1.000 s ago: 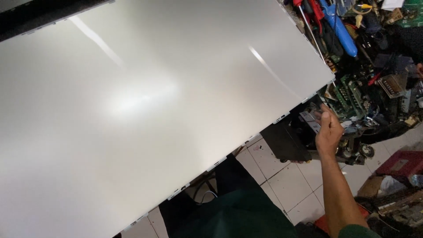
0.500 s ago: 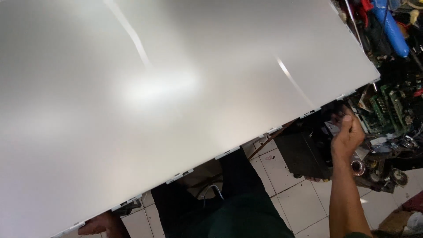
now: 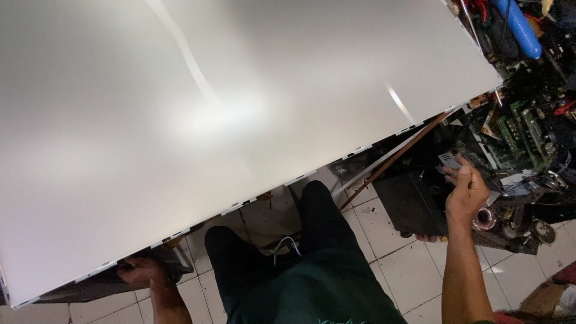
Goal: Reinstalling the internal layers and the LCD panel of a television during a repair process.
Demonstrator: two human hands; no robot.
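The large, flat, pale-grey matte sheet panel (image 3: 228,120) fills most of the view, its long axis running from lower left to upper right. The left hand (image 3: 141,271) curls its fingers under the panel's near lower-left edge, holding it. The right hand (image 3: 465,192) is off the panel, just below its right corner, its fingers (image 3: 451,171) pinching a small grey rectangular part (image 3: 449,160). Green circuit boards (image 3: 510,129) crowd the right, above the white tiled floor (image 3: 408,270).
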